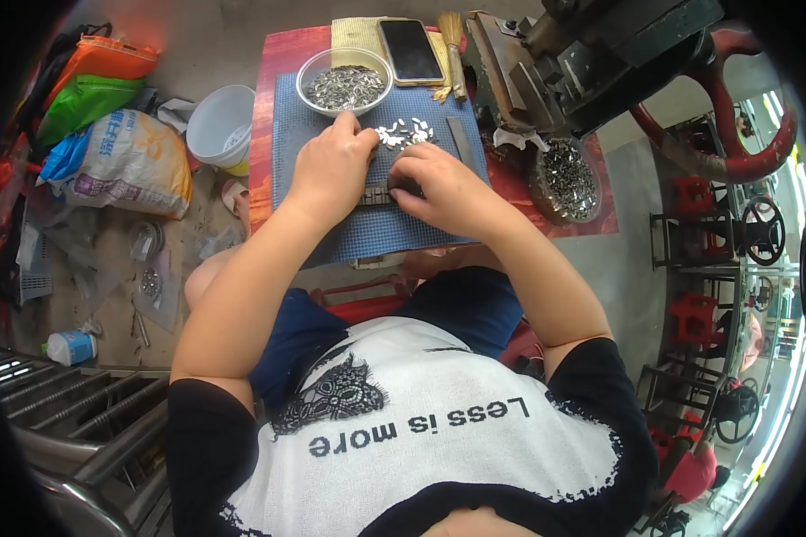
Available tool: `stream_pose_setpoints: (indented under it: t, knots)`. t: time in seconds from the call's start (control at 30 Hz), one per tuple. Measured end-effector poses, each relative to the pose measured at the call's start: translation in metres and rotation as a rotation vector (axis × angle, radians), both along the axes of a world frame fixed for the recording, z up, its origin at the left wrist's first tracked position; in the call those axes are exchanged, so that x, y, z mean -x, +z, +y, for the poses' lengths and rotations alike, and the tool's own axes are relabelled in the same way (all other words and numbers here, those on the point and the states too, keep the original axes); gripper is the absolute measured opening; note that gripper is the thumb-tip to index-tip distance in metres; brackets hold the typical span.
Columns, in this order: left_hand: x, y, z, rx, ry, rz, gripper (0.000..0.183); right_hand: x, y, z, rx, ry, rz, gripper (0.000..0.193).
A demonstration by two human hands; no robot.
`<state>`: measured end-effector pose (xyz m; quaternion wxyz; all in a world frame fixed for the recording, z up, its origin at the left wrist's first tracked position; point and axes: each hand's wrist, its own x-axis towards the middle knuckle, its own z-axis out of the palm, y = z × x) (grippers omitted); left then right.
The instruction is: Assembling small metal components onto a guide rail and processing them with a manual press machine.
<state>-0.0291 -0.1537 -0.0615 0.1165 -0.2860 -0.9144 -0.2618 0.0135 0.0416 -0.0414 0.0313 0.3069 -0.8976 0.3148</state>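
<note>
block as dial centre: a narrow, grey, ridged metal-looking block [378, 194] lies on the blue textured mat [421, 213] covering much of the red wood-grained surface [283, 41]. the left hand [335, 163] is at 10 o'clock, fingers bunched narrow near the bowl; whether they grip anything cannot be told. the right hand [439, 183] is at 3 o'clock, fingers curled over the block's end; its grip is hidden.

progress: work appears under way, by my judgement. loose silvery seed-shaped pieces [405, 134] lie at 1 o'clock, and a round whitish bowl [345, 57] at nearly 12 o'clock holds many more, so much seemingly remains. how much of the block is done cannot be verified; the hands partly cover it.
</note>
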Motion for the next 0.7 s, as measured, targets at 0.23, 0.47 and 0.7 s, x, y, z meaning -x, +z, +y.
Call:
stream_pose_setpoints:
  t: [0.23,0.47,0.7]
  knots:
    - [-0.008,0.007,-0.01,-0.231,0.024,-0.083,0.011,-0.006,-0.001,-0.006,0.047,-0.041,-0.013,0.012]
    - [-0.015,0.012,-0.026,-0.435,-0.005,-0.473,0.016,0.034,-0.01,-0.003,-0.066,-0.249,0.245,0.016]
    - [-0.021,0.014,-0.028,-0.528,-0.029,-0.612,0.01,0.04,-0.011,0.005,-0.105,-0.163,0.211,0.011]
